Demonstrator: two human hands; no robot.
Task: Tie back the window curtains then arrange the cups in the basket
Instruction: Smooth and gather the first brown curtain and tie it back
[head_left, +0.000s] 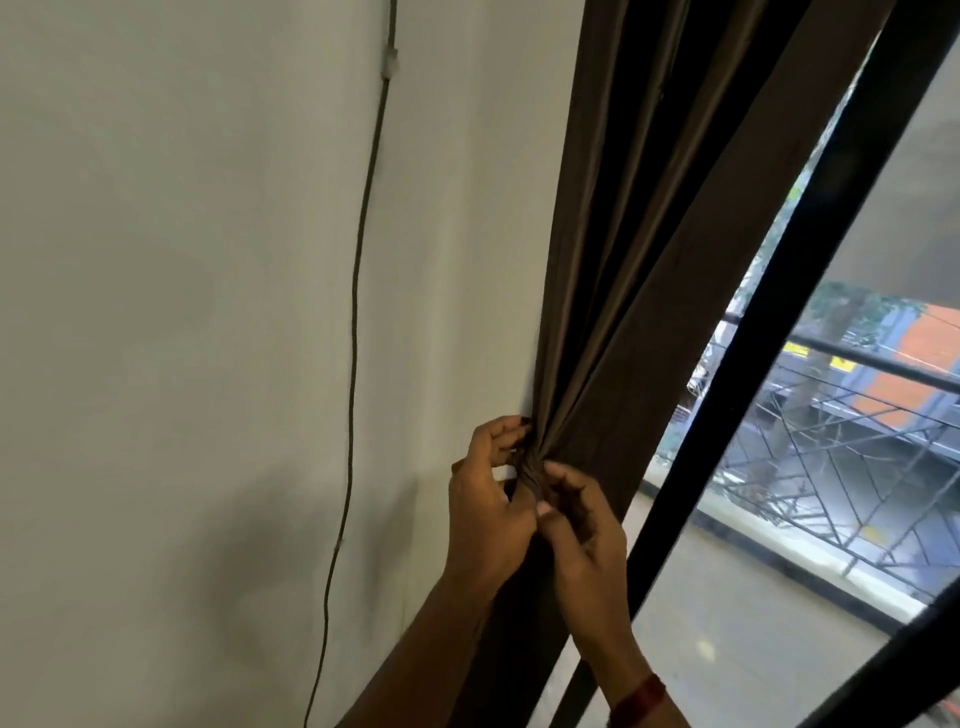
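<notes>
A brown curtain (613, 270) hangs against the white wall (182, 312) just left of the black window frame (769, 332). Its folds are drawn in tight to a narrow bunch at mid-height, close to the wall. Both hands meet at that bunch. The left hand (485, 512) comes up from below on the wall side; its fingers (506, 431) are curled round the gathered cloth, the tips pressed into the folds. The right hand (584, 525) is on the window side, touching the left, with its thumb and fingers (563, 475) bent in and pinching the same bunch of fabric. Whether a separate tie-band is in the grip cannot be told. A small white piece (505, 473) shows between the left fingers, against the wall. A red band (641, 696) sits on the right wrist. A thin cable (356, 312) runs down the wall, well apart from the curtain. Through the glass a metal balcony railing (831, 467) shows
</notes>
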